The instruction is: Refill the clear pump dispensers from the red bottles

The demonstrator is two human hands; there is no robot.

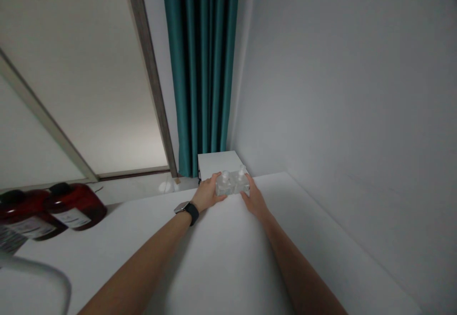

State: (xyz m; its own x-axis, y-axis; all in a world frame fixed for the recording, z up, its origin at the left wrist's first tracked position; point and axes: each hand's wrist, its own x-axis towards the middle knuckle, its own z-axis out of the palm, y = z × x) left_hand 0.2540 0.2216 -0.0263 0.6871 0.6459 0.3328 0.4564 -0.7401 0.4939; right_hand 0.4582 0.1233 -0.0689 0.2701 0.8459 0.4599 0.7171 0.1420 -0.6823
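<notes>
Two clear pump bottles [223,186], side by side, between the person's left hand [206,195] and right hand [254,199], far edge of white tabletop [217,258]; one dark-strapped watch [193,214], worn left; two red bottles [80,200], black caps [60,189], white labels [74,218], left; one white unit [216,162], beyond tabletop; one teal curtain [205,67]; one pale wall [339,91], right

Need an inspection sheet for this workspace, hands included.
Surface: white tabletop along a pale wall.
Things in hand: two clear pump bottles, side by side at the far edge.
Clutter: two black-capped, labelled dark-red bottles; pale curved tube, lower left.
Hands: left hand, wearing a smartwatch, grips the pair's left side; right hand the right.
Cables: thin dark strand at left, can't tell if cable.
Surroundings: teal curtain; white box-like unit beyond the tabletop.
</notes>
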